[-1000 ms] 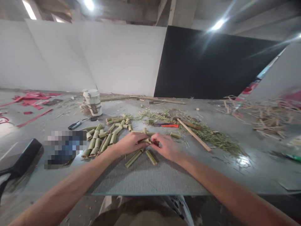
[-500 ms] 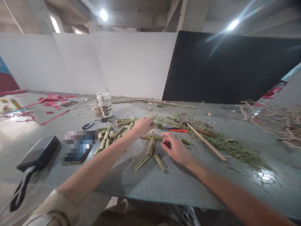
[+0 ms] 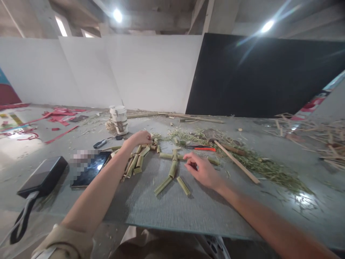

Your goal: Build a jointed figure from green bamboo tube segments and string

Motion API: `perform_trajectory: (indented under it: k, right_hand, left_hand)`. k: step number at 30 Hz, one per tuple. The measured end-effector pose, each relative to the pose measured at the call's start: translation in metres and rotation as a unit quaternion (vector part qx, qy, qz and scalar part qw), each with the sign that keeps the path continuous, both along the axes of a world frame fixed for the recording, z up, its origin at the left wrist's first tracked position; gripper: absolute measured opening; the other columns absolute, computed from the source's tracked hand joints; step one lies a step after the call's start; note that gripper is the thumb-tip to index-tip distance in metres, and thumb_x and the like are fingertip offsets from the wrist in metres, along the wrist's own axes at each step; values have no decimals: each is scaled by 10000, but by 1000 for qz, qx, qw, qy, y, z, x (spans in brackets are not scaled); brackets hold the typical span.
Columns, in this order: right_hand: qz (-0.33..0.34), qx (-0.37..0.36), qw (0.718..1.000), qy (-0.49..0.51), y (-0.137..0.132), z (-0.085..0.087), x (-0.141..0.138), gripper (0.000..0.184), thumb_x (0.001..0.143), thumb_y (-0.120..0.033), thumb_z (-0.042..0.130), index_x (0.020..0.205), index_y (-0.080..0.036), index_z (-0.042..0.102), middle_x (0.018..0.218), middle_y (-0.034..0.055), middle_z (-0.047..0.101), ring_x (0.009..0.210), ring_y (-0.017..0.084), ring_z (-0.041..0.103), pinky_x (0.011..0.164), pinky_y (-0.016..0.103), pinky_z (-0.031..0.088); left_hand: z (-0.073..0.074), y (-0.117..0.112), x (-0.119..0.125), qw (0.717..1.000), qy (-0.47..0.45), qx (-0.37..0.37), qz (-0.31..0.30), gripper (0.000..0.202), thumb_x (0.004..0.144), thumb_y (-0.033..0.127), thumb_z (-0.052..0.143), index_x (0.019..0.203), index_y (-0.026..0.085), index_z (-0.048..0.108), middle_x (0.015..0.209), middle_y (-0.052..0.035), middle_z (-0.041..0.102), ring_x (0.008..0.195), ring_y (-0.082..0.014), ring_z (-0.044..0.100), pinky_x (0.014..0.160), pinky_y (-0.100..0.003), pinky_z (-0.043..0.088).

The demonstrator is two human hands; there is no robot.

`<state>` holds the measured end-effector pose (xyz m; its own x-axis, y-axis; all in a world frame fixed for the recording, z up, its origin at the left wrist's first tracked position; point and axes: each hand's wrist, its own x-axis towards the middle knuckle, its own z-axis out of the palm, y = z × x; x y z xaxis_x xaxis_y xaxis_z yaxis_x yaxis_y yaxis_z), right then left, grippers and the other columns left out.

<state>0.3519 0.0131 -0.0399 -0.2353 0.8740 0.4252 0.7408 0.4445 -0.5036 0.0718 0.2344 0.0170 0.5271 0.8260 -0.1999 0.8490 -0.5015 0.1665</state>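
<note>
Short green bamboo pieces (image 3: 173, 167) lie in a stick-figure shape on the grey table (image 3: 167, 205) in front of me. My left hand (image 3: 140, 138) reaches over a pile of cut bamboo pieces (image 3: 137, 158) at the left, fingers curled down onto them; what they grip is hidden. My right hand (image 3: 201, 169) rests on the table just right of the figure, fingers loosely curled with thumb and forefinger near each other, nothing visible in them.
A phone (image 3: 90, 169) and a black box with a strap (image 3: 43, 176) lie at the left. A white cup (image 3: 120, 119) stands behind the pile. An orange-handled knife (image 3: 201, 148), a wooden stick (image 3: 237, 162) and green shavings lie at the right.
My left hand has moved left from above the figure to the pile of cut pieces. My right hand has stayed beside the figure.
</note>
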Motion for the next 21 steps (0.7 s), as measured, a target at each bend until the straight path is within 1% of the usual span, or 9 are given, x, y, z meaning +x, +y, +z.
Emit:
perform_trajectory:
  k: [3,6,13,15,16,18,19,20,21]
  right_hand:
    - [4,5,1000,1,0,0,1,116,1046,-302,551,1145,-264,599,759,-22,685,651,170,600,648,282,415]
    - [8,0,1000,5,0,2,1,108,1051,-308,542,1129,-260,600,749,-26,676,635,162,577,647,281,411]
    - [11,-6,1000,2,1,1,3,92,1054,-324,553,1054,-261,620,707,-34,630,594,153,510,625,294,377]
    - [8,-8,1000,-8,1,0,5,108,1060,-329,548,1049,-265,634,706,-31,627,576,151,493,609,298,363]
    - [7,-7,1000,-13,1,0,5,118,1062,-333,546,1046,-266,642,716,-26,636,576,152,496,605,300,360]
    - [5,-2,1000,-19,1,1,5,139,1064,-343,544,1036,-266,657,755,-9,669,597,158,528,602,300,366]
    - [6,0,1000,-19,1,1,6,148,1063,-346,544,1028,-265,662,777,0,685,612,163,548,602,300,373]
    - [6,1,1000,-18,1,2,6,155,1061,-346,543,1021,-263,668,791,7,696,624,167,564,603,299,379]
    - [8,0,1000,-16,2,2,6,159,1059,-342,541,1015,-263,672,789,8,697,626,169,569,605,299,384]
  left_hand:
    - [0,-2,7,1000,2,0,-4,376,1055,384,692,1373,186,664,1392,-126,669,1174,-272,697,987,-484,621]
    - [2,-4,8,1000,-1,-2,2,384,1053,385,694,1376,181,661,1389,-126,670,1172,-275,698,984,-487,622]
    - [17,-8,-3,1000,-24,-5,6,391,1046,408,700,1357,173,676,1381,-107,676,1178,-301,698,983,-486,625]
    - [22,-10,-6,999,-35,5,3,368,1050,421,692,1319,169,688,1334,-98,694,1131,-280,708,953,-461,631]
    - [25,-11,-7,999,-40,12,2,332,1046,429,692,1240,159,716,1249,-87,720,1059,-260,718,905,-425,632]
    - [33,-13,-9,998,-52,28,-3,293,1014,436,708,936,156,748,949,-50,733,825,-209,695,745,-334,580]
    - [37,-14,-11,998,-58,37,-6,344,983,431,723,761,169,705,784,-32,682,703,-185,644,664,-308,518]
    - [42,-16,-12,997,-66,47,-11,415,944,420,741,622,184,628,653,-18,603,608,-167,576,606,-303,451]
    - [48,-18,-14,995,-75,59,-16,473,905,407,758,536,198,549,571,-8,525,546,-155,509,573,-309,397]
